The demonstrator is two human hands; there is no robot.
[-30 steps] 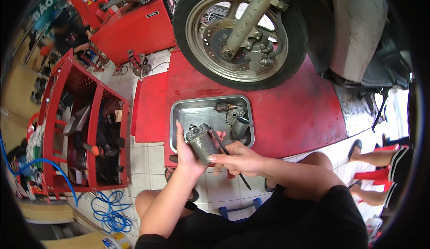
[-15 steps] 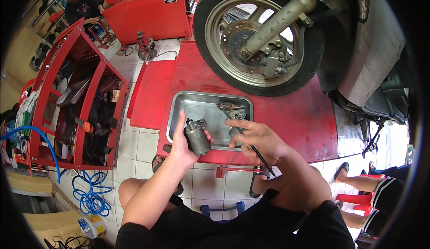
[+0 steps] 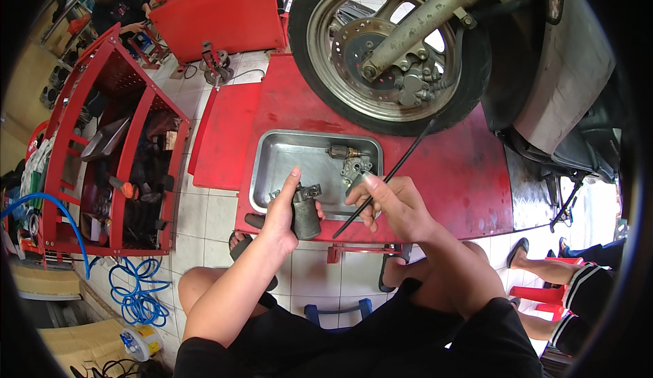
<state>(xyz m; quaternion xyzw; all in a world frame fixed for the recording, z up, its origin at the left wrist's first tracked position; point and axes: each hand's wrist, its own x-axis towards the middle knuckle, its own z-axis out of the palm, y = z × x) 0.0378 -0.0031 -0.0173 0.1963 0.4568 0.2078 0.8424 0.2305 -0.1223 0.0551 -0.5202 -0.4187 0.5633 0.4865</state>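
My left hand (image 3: 277,223), closed round a worn grey metal cylinder housing (image 3: 306,220) with a mounting lug on top, holds it over the near left of a steel tray (image 3: 254,174). My right hand (image 3: 401,208), beside it, grips a long thin black rod (image 3: 408,153), which slants from below the tray up towards the tyre. Inside the tray lie a cylindrical part with a shaft (image 3: 340,152) and a grey cast part (image 3: 352,172); another part is mostly hidden by my right fingers.
The tray rests on a red platform (image 3: 449,194) under a scooter's front wheel (image 3: 313,72). Left stand a red tool cart (image 3: 129,201), a coiled blue hose (image 3: 136,289) and a red machine (image 3: 211,21). A person (image 3: 109,10) is at upper left; another person's legs (image 3: 544,269) are at right.
The rod has swung round in my right fingers, its long end now pointing up and right where it pointed down before. My left hand still holds the housing.
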